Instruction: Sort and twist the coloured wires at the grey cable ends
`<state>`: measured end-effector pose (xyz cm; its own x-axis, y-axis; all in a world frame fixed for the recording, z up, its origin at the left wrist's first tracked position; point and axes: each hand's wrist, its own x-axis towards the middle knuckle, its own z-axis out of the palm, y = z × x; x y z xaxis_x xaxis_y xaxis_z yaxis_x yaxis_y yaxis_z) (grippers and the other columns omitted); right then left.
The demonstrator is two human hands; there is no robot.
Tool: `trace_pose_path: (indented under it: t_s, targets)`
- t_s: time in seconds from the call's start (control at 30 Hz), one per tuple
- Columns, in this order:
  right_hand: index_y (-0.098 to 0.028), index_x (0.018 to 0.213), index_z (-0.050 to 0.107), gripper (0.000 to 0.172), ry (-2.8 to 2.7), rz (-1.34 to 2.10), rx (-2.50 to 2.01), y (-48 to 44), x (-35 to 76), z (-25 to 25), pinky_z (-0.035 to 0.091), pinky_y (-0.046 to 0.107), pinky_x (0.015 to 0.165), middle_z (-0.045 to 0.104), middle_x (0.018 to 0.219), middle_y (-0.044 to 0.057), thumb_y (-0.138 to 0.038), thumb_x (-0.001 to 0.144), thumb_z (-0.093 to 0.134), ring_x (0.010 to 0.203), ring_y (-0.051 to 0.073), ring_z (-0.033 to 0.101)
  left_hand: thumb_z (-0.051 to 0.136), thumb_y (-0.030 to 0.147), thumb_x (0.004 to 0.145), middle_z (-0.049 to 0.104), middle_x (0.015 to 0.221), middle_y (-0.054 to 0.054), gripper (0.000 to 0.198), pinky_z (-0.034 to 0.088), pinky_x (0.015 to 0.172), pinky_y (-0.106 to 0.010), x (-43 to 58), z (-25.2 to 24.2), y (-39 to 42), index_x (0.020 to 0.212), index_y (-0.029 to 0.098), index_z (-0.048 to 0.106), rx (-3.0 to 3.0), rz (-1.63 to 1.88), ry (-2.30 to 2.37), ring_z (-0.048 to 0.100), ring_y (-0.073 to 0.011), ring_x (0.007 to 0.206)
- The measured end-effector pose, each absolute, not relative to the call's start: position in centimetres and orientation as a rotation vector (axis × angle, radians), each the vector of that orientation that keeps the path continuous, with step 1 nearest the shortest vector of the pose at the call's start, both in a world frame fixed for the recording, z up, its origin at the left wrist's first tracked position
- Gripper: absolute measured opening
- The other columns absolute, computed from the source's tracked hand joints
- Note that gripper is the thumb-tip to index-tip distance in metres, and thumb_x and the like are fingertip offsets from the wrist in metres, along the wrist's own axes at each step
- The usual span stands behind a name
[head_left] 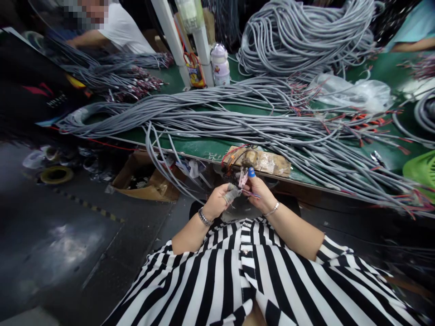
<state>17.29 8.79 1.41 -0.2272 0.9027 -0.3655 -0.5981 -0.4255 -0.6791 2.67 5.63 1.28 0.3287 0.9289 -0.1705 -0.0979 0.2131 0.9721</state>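
Note:
My left hand (217, 202) is closed in front of my body, pinching the end of a grey cable; greyish wrapping covers its fingertips. Close beside it, my right hand (261, 195) is closed on thin coloured wires (252, 194) that fan out from that cable end. A blue cover (251, 172) sits on my right thumb. Between the hands a small pale pink piece (243, 178) sticks up; I cannot tell what it is. Just beyond the hands, a worn wooden block (272, 162) with a small wired fixture (250, 157) lies at the bench edge.
Long grey cables (210, 118) stretch across the green bench (204, 147). Behind them are a large cable coil (306, 38), a pale bottle (220, 65) and a plastic bag (353, 93). A green basket (419, 170) stands right; a cardboard box (146, 179) is below. People sit opposite.

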Motion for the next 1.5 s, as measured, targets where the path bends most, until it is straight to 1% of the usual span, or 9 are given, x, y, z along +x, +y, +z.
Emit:
trace_pose_path:
  t_s: [0.23,0.4,0.5,0.67,0.83,1.03,1.2,1.33,1.5]
  targets:
    - [-0.019,0.076,0.051,0.059,-0.492,1.952,-0.834,8.0,18.7,-0.2,0.010,0.017,0.034,0.051,0.061,-0.004,-0.076,0.067,0.063,0.040,0.003,0.024,0.071,0.052,0.077,0.043,0.046,0.007,0.040,0.019,0.036,-0.017,0.9,0.7,3.6,0.080,0.013,0.061,1.097,0.882,0.910,0.028,-0.0021,0.034]
    - [-0.016,0.075,0.056,0.057,-0.530,1.979,-0.972,7.5,19.9,-1.0,0.006,0.017,0.035,0.057,0.068,-0.001,-0.072,0.069,0.065,0.041,0.002,0.021,0.071,0.049,0.077,0.061,0.065,-0.002,0.038,0.040,0.053,-0.020,-0.9,1.5,0.7,0.076,0.012,0.064,1.266,0.798,0.917,0.051,-0.0085,0.055]
    - [-0.014,0.074,0.060,0.057,-0.685,2.115,-0.972,6.8,20.7,-1.4,0.005,0.017,0.035,0.056,0.064,-0.001,-0.070,0.068,0.067,0.040,0.000,0.017,0.070,0.045,0.079,0.064,0.069,-0.003,0.032,0.045,0.061,-0.021,-1.8,1.8,0.0,0.078,0.013,0.065,1.395,0.773,0.999,0.057,-0.0115,0.064]
    - [-0.012,0.071,0.062,0.059,-1.100,2.342,-0.881,4.9,20.3,-0.3,0.010,0.018,0.036,0.051,0.053,-0.003,-0.070,0.063,0.071,0.040,0.001,0.020,0.068,0.043,0.081,0.064,0.068,-0.002,0.029,0.046,0.059,-0.021,-2.1,1.9,0.6,0.078,0.014,0.065,1.516,0.812,1.087,0.057,-0.0114,0.062]
    - [-0.015,0.064,0.056,0.044,-1.188,2.147,-1.036,4.1,18.6,0.8,0.028,0.016,0.041,0.051,0.053,-0.005,-0.042,0.051,0.088,0.045,0.004,0.038,0.065,0.041,0.083,0.064,0.068,-0.002,0.027,0.045,0.061,-0.021,-1.4,1.9,1.4,0.079,0.014,0.065,1.655,0.746,1.032,0.056,-0.0110,0.062]
    - [-0.020,0.062,0.044,0.043,-0.706,1.887,-1.174,6.2,21.2,-0.9,0.007,0.017,0.034,0.041,0.043,-0.009,-0.043,0.062,0.080,0.035,0.002,0.018,0.065,0.044,0.083,0.066,0.074,-0.004,0.030,0.047,0.062,-0.021,-2.1,1.1,1.3,0.082,0.013,0.066,1.506,0.731,0.922,0.059,-0.0120,0.065]
    - [-0.018,0.065,0.048,0.049,-0.604,1.865,-1.079,7.1,21.7,-0.9,0.006,0.017,0.035,0.045,0.051,-0.006,-0.061,0.069,0.071,0.037,0.001,0.012,0.069,0.044,0.081,0.064,0.068,-0.003,0.030,0.047,0.058,-0.021,-2.0,1.2,2.0,0.082,0.014,0.066,1.378,0.907,0.965,0.057,-0.0111,0.061]
    - [-0.018,0.065,0.049,0.056,-0.602,1.878,-0.982,6.6,20.4,-0.8,0.006,0.019,0.036,0.045,0.056,-0.005,-0.072,0.070,0.062,0.040,0.002,0.011,0.069,0.049,0.079,0.061,0.064,-0.001,0.035,0.041,0.048,-0.019,-1.0,1.6,3.2,0.084,0.014,0.066,1.285,1.030,1.018,0.048,-0.0072,0.049]
    - [-0.018,0.061,0.052,0.058,-0.757,1.943,-1.018,5.2,19.5,-1.6,0.007,0.021,0.037,0.028,0.044,-0.008,-0.074,0.072,0.058,0.040,0.004,0.010,0.072,0.052,0.075,0.060,0.064,0.000,0.039,0.038,0.046,-0.019,-0.1,2.4,4.7,0.083,0.014,0.067,1.290,1.136,1.061,0.044,-0.0064,0.048]
